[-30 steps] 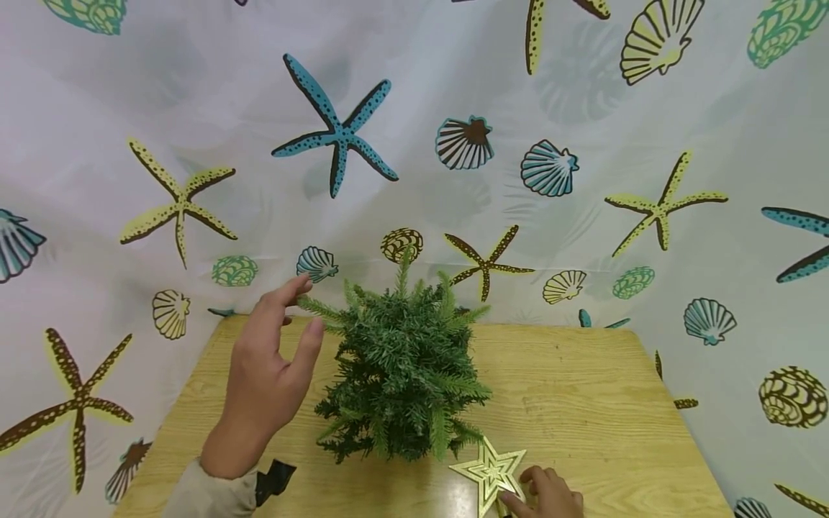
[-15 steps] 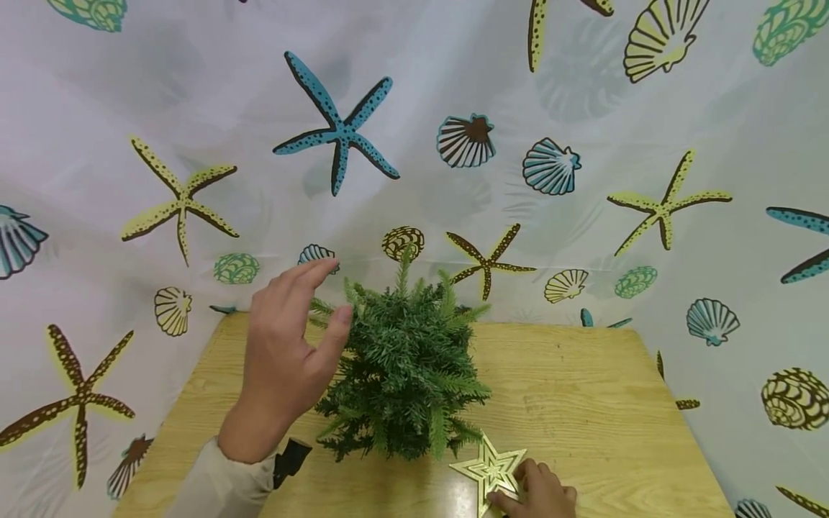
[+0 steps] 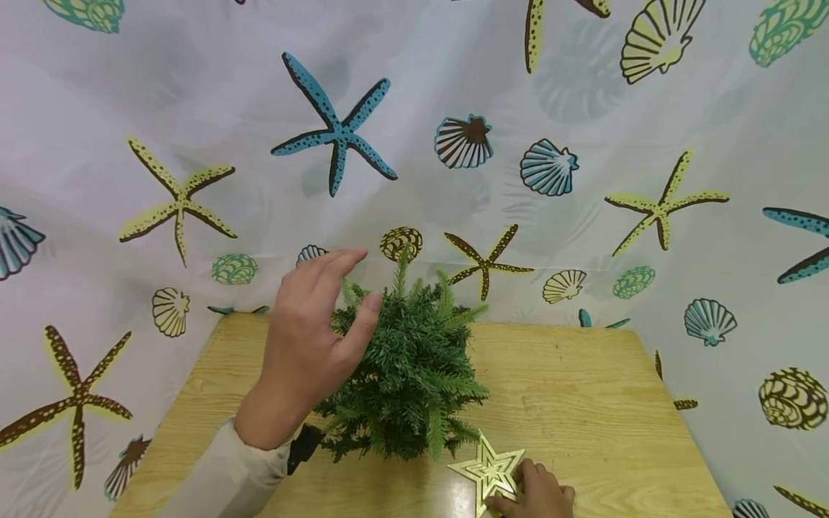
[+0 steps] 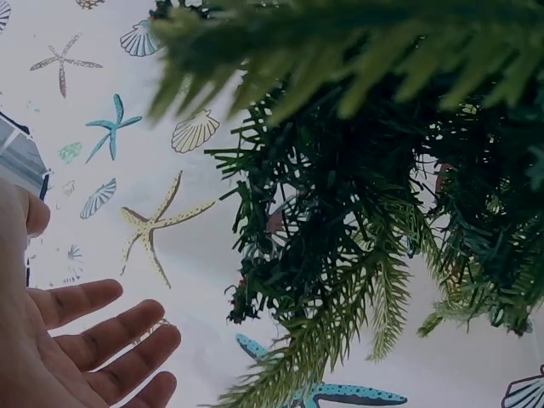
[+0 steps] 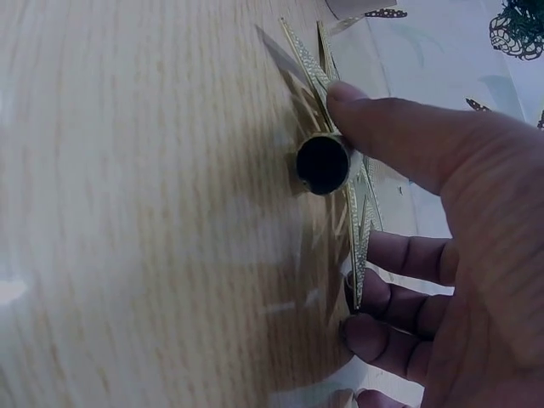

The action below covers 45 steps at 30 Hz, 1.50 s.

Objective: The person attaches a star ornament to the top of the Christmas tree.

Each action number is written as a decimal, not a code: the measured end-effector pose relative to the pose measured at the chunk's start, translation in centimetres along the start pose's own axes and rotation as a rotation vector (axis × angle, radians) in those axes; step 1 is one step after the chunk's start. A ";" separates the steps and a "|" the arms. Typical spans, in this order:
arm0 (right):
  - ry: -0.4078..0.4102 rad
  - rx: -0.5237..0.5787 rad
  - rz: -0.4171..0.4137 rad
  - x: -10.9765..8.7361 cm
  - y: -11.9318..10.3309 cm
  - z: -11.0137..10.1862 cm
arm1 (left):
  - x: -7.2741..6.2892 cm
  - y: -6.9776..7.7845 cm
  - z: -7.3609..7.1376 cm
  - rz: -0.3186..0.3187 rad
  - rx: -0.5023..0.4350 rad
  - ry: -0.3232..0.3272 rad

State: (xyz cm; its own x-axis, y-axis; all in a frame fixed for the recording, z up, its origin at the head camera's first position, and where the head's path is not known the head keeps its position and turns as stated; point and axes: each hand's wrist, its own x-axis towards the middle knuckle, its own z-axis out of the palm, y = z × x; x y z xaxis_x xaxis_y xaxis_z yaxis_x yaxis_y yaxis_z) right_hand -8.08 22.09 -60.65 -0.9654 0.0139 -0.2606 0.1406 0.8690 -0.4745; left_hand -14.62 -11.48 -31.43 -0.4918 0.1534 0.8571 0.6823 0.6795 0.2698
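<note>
A small green artificial Christmas tree [image 3: 414, 367] stands in the middle of the table. My left hand [image 3: 317, 345] is raised at the tree's left side, fingers spread and holding nothing; in the left wrist view its fingers [image 4: 119, 331] lie apart from the branches [image 4: 340, 195]. At the front right, a gold star tree topper [image 3: 488, 471] lies at the table's surface. My right hand [image 3: 534, 493] grips its right side, thumb on one edge and fingers at another. The right wrist view shows the topper's round hollow tube [image 5: 323, 163] beside the thumb [image 5: 382, 127].
The light wooden table [image 3: 570, 388] carries the tree and the star. A white curtain [image 3: 414, 93] printed with starfish and shells hangs behind it and along both sides. A dark strap piece [image 3: 303, 446] sits at the left sleeve [image 3: 227, 467].
My left hand has moved right and slightly up, in front of the tree's left branches. My right hand has closed in on the star, which has barely moved.
</note>
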 end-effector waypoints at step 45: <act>-0.031 0.056 0.005 0.1 0.7 -0.3 | -2.9 -1.9 3.7 -0.030 0.378 -0.374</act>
State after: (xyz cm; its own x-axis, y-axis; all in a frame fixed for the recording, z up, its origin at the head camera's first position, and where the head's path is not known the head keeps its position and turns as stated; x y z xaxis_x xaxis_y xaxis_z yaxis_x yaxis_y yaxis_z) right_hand -8.16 22.82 -60.75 -0.9573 0.0023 -0.2890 0.1587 0.8398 -0.5191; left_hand -16.52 -10.53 -36.06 -0.7144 0.3283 0.6179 0.4563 0.8881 0.0556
